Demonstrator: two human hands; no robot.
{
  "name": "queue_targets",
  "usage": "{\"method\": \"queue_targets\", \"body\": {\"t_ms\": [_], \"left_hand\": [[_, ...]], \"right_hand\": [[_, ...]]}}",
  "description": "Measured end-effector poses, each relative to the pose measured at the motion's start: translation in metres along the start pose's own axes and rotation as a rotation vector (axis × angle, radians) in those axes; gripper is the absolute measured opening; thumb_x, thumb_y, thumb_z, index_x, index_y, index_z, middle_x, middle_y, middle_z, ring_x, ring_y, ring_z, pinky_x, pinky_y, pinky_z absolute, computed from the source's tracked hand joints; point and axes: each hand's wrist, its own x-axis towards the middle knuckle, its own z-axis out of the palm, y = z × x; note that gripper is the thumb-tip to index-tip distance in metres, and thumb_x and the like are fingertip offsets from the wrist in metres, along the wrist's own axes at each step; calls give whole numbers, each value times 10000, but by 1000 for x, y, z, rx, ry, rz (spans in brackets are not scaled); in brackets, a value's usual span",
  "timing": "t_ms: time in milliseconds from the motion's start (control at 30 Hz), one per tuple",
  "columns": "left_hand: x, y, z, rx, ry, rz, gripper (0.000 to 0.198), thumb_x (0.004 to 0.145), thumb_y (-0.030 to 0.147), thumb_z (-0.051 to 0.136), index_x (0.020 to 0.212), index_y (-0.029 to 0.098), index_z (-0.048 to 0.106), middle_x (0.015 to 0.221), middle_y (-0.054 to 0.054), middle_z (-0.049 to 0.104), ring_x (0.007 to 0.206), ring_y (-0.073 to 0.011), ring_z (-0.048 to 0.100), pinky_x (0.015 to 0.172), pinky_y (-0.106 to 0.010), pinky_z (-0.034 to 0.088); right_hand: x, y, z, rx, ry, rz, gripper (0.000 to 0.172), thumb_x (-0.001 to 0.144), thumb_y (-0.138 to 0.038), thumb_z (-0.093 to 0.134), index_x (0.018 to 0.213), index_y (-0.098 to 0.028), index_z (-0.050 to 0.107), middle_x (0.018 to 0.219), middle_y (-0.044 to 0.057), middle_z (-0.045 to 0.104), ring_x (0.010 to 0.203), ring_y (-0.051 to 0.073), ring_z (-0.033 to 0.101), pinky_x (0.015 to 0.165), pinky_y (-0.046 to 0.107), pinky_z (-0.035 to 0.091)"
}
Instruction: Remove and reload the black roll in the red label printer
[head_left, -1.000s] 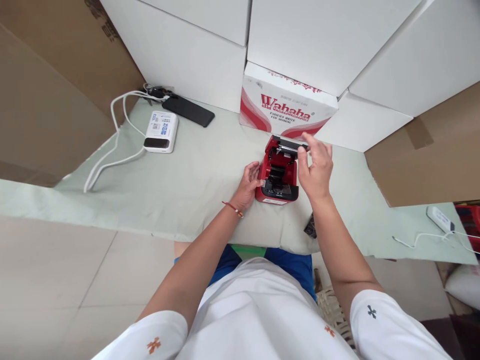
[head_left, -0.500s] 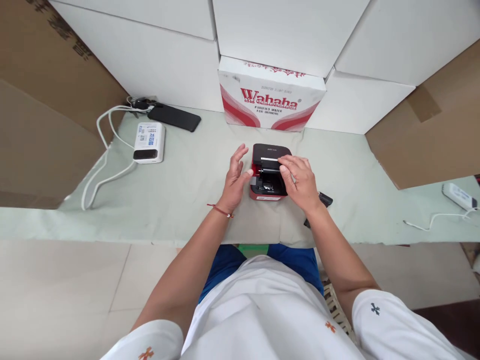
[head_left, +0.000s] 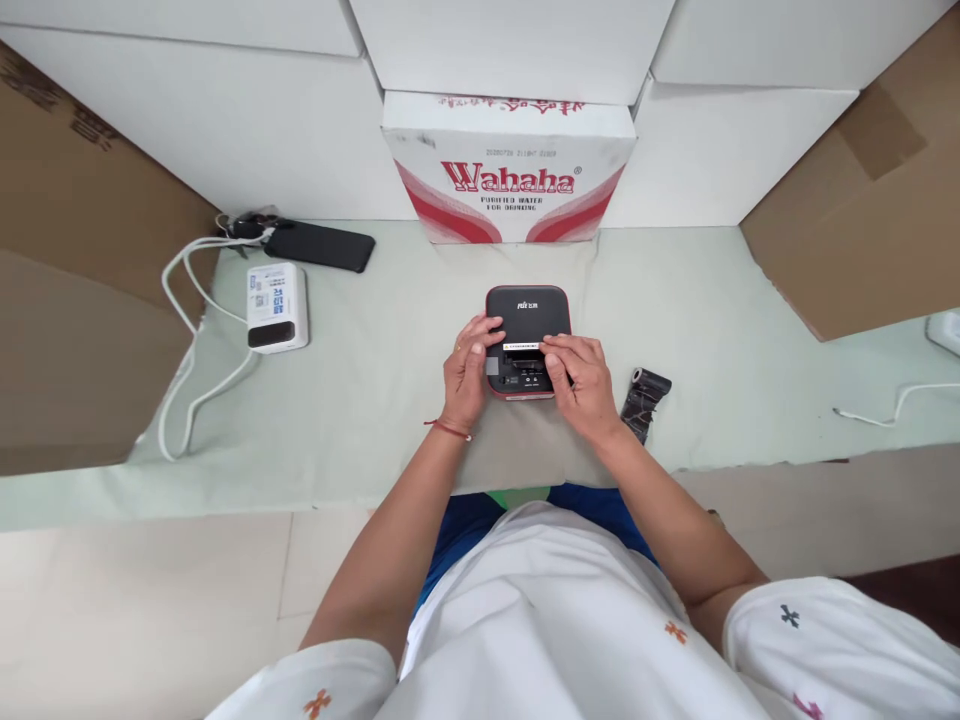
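Observation:
A small black and red portable label printer (head_left: 531, 315) stands on the cloth-covered table, its lid down over most of the body. A dark slot shows at the lid's front edge, below a white strip. My left hand (head_left: 466, 370) is closed against the printer's left side, its fingertips on the lid's edge. On the other side, my right hand (head_left: 579, 380) grips the lid's front right corner with thumb and fingers. Close to my right wrist lies a roll of black ribbon (head_left: 642, 405), partly unrolled.
A white and red Wahaha carton (head_left: 517, 185) stands behind the printer. To the left are a white power bank (head_left: 277, 308) with a looped cable and a black phone (head_left: 321, 246). Brown cardboard (head_left: 862, 190) walls the right side; a white cable (head_left: 892, 415) lies near it.
The printer's lid has swung down from raised to lowered. My left hand has moved from open beside the printer onto its edge; my right hand has come down with the lid.

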Motion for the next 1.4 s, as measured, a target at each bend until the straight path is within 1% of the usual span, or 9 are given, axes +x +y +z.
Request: {"method": "queue_targets", "body": {"t_ms": [167, 300, 467, 600, 733, 900, 1100, 1233, 1400], "left_hand": [[3, -5, -6, 7, -70, 41, 339, 1054, 530, 583, 1200, 311, 796, 1405, -52, 751, 1488, -278, 579, 1337, -618, 344], [2, -6, -12, -19, -121, 30, 333, 1023, 530, 638, 1248, 335, 785, 1458, -55, 721, 1525, -293, 540, 1338, -613, 336], [-2, 0, -11, -36, -132, -54, 358, 1033, 522, 615, 1275, 311, 774, 1539, -84, 665, 1531, -300, 536, 1319, -603, 361], [-2, 0, -9, -105, -117, -67, 351, 997, 510, 665, 1252, 304, 789, 1539, -86, 665, 1545, -321, 520, 1331, -617, 330], [1, -7, -9, -247, -91, -152, 385, 907, 502, 758, 1242, 317, 792, 1605, -64, 607, 1619, -359, 414, 1362, -608, 274], [4, -16, -10, -345, -51, -303, 755, 781, 501, 859, 1483, 406, 597, 1741, 6, 418, 1679, -340, 287, 1399, -543, 215], [2, -15, -12, -384, -105, -398, 1106, 734, 511, 890, 1646, 514, 263, 1786, 7, 283, 1711, -284, 194, 1411, -506, 157], [1, -17, -12, -351, -127, -408, 1157, 717, 596, 898, 1648, 518, 217, 1812, -2, 219, 1717, -290, 167, 1405, -517, 160], [-2, -29, -13, -229, -172, -359, 1050, 831, 709, 754, 1662, 496, 148, 1835, -38, 164, 1711, -281, 200, 1382, -518, 249]], "right_hand": [[1, -2, 1, -14, -13, 34, 353, 1128, -354, 470, 1206, -243, 797, 1244, 93, 801, 1202, 261, 681, 1092, 490, 548], [1, -6, -4, -67, -80, 43, 346, 1115, -385, 499, 1248, -243, 785, 1305, 103, 785, 1254, 273, 670, 1146, 508, 507], [-23, -20, -10, -145, -170, -41, 321, 1113, -333, 526, 1323, -257, 756, 1388, 74, 769, 1403, 250, 628, 1299, 536, 345], [-46, -25, -11, -198, -197, -110, 416, 1091, -193, 490, 1463, -231, 672, 1516, 80, 691, 1470, 229, 578, 1310, 513, 348], [-53, -27, -10, -218, -197, -111, 498, 1046, -125, 484, 1506, -230, 641, 1547, 71, 667, 1488, 227, 558, 1315, 504, 359], [-53, -32, -7, -247, -182, -77, 485, 1040, -122, 496, 1480, -237, 666, 1520, 70, 687, 1455, 237, 581, 1316, 512, 362], [-53, -32, -6, -226, -173, -72, 468, 1036, -115, 500, 1447, -239, 686, 1504, 68, 698, 1437, 236, 589, 1317, 516, 362], [-52, -31, -6, -207, -136, -83, 439, 1042, -115, 488, 1411, -213, 704, 1470, 88, 719, 1402, 241, 611, 1301, 512, 382], [-51, -32, -7, -193, -142, -78, 443, 1044, -123, 479, 1409, -225, 708, 1455, 89, 728, 1389, 251, 617, 1296, 534, 389]]}}
